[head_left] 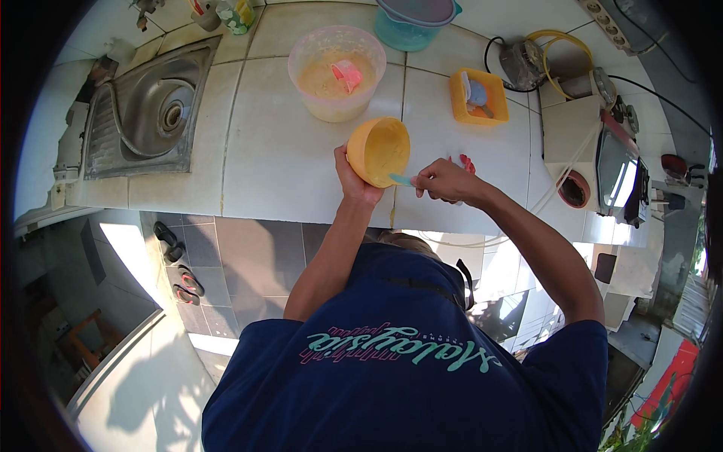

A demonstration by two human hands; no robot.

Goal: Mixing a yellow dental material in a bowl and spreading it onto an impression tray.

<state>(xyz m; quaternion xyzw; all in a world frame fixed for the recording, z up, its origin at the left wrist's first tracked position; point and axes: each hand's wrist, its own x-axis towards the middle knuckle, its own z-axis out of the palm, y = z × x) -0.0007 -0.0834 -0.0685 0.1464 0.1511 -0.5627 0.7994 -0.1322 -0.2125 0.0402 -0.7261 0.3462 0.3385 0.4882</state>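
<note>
The left hand point(356, 179) is closed around the outside of a round yellow plastic bowl point(361, 151), held raised near the front edge of the counter and tilted so that its mouth faces right. The right hand point(444, 181) grips a flat, pale teal utensil point(400, 180), its tip at the bowl's lower right rim. The bowl's inside appears smeared with something pale yellow; the amount cannot be determined.

For good practice, the left grip should remain firm and low, clear of the rim. The blade is best laid flat to the curved wall and drawn in long, overlapping strokes, with the bowl turned between strokes. Working over a container would limit drips.

The surface is a white tiled counter point(282, 173) with stained joints. A small red item point(468, 163) lies just beyond the right hand. Behind the bowl stands a translucent pink plastic tub point(331, 111) containing a beige mixture and a bright pink cup point(347, 74). To its right is an orange-yellow rectangular plastic basket point(482, 118); farther back, a lidded teal plastic tub point(407, 34). A stainless steel sink point(113, 143) is set at left. Below, black sandals point(188, 285) rest on grey floor tiles point(256, 248).
</note>
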